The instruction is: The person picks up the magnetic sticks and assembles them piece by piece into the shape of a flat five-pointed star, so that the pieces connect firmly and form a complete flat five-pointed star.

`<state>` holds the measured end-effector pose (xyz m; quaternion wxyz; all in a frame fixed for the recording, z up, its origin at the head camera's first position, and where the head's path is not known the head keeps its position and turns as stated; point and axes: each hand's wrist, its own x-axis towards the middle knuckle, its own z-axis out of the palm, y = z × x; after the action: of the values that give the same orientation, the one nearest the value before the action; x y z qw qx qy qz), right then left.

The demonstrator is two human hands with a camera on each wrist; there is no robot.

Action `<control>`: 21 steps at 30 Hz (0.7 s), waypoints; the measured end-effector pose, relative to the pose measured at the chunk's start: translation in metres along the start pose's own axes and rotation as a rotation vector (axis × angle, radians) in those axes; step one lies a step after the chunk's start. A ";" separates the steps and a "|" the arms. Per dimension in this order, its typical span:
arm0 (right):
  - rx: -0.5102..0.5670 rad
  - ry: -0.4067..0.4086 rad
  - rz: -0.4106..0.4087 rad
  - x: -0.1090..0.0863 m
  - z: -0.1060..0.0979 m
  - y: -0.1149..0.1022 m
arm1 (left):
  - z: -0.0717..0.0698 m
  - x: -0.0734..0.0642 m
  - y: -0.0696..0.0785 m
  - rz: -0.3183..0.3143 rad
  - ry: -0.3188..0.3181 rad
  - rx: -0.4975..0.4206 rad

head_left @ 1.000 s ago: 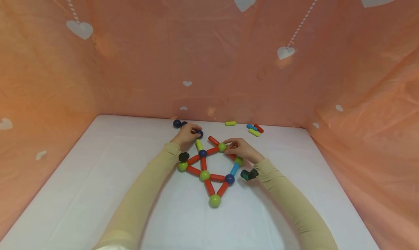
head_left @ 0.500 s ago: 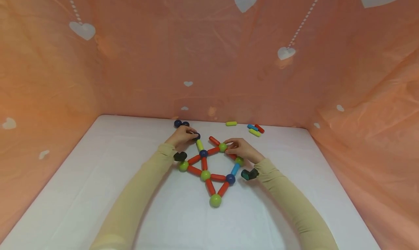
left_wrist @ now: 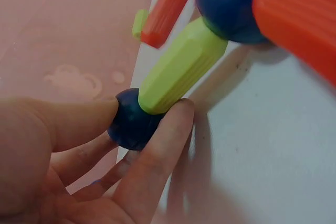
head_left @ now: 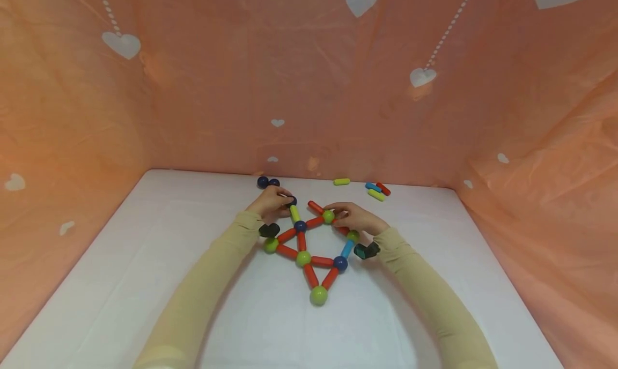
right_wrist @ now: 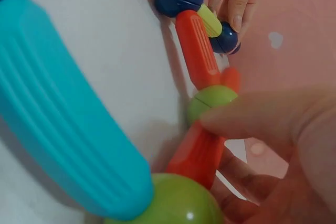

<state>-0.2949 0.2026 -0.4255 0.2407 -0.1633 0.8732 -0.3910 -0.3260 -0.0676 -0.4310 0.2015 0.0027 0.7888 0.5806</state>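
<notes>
A flat frame of magnetic rods and balls lies on the white table, with red rods (head_left: 322, 262), green balls (head_left: 318, 295), dark blue balls and a light blue rod (right_wrist: 68, 114). My left hand (head_left: 271, 201) pinches a dark blue ball (left_wrist: 134, 121) between thumb and fingers. That ball meets the free end of a yellow-green rod (left_wrist: 181, 66), whose other end joins the frame's upper-left blue ball (head_left: 300, 226). With thumb and fingers, my right hand (head_left: 358, 219) grips the frame's top green ball (right_wrist: 212, 100), right where a red rod (right_wrist: 197, 153) joins it.
Two loose dark blue balls (head_left: 263, 182) lie behind my left hand. Near the back edge are a yellow-green rod (head_left: 341, 182) and a small group with a blue rod (head_left: 373, 187), a red one and another yellow-green one. Orange cloth walls (head_left: 309, 90) enclose the table.
My left hand has brought the dark blue ball slightly down and left, to the end of the yellow-green rod. My right hand keeps its grip, nearly still.
</notes>
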 end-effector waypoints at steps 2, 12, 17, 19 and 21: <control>0.005 -0.021 -0.002 0.000 -0.001 -0.001 | 0.002 0.000 0.002 -0.009 -0.003 -0.022; 0.028 -0.047 0.000 0.000 -0.001 0.000 | 0.012 0.002 0.006 0.044 0.020 0.066; 0.034 -0.044 0.005 -0.001 0.000 0.000 | 0.017 0.004 0.007 0.055 0.036 0.090; 0.034 -0.046 0.004 0.000 0.000 0.001 | 0.019 0.004 0.007 0.056 0.045 0.108; 0.033 -0.047 -0.001 0.000 0.000 0.001 | 0.020 0.003 0.008 0.054 0.052 0.122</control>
<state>-0.2951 0.2035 -0.4261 0.2634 -0.1690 0.8607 -0.4015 -0.3243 -0.0456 -0.4300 0.1646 0.0213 0.8274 0.5365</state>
